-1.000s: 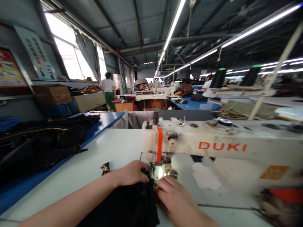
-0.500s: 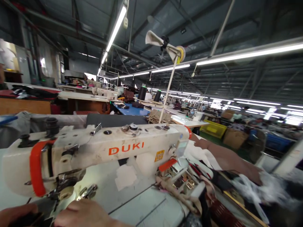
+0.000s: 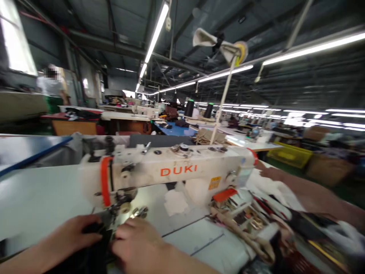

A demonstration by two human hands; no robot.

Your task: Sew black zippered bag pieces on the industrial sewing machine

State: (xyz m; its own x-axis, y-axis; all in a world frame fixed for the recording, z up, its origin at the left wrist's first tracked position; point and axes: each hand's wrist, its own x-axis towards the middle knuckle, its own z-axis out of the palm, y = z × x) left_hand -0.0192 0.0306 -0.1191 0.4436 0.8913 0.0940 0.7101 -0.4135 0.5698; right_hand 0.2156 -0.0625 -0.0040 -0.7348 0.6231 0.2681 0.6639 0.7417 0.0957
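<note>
A white DUKI sewing machine (image 3: 182, 171) stands on the white table (image 3: 42, 198). My left hand (image 3: 71, 238) rests on black fabric (image 3: 94, 247) just left of the needle area, fingers curled down on the cloth. Close beside it, my right hand (image 3: 139, 247) presses on the same fabric below the presser foot (image 3: 125, 207). The picture is smeared by motion, so the fingertips are not sharp.
Right of the machine lies a heap of straps, buckles and cloth (image 3: 256, 224), with brown fabric (image 3: 313, 198) beyond. Thread cones (image 3: 189, 108) stand on a rack behind. A person (image 3: 51, 87) stands at the far left among other work tables.
The view swung far right half a second ago and has turned partly back left. Both hands stay on the black fabric at the needle throughout.
</note>
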